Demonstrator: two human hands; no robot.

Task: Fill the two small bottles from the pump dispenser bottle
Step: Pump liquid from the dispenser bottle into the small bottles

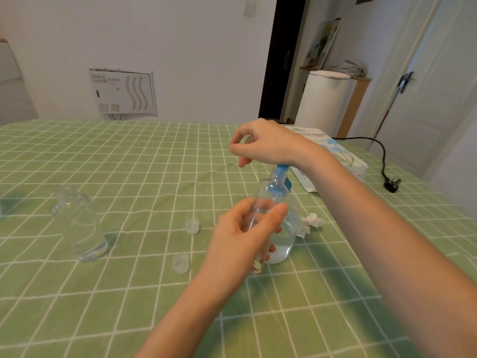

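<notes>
Clear small bottle [271,195], likely light and slick, is gripped mid-body by left hand [245,233]; right hand [268,143] is curled loose, empty, over pump [280,171].

Left hand [247,228] gripped small clear bottle [271,195] at frame centre, right hand [265,143] sat over blue pump head [280,169], second small bottle [80,226] stood left.

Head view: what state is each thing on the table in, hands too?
Left hand: grips one small bottle.
Right hand: fingers loosely curled, above the pump head.
Pump bottle: upright, little liquid left.
Other small bottle: upright, uncapped.
Two caps: off, lying on the cloth.
Plug: unplugged, on the cloth.
</notes>
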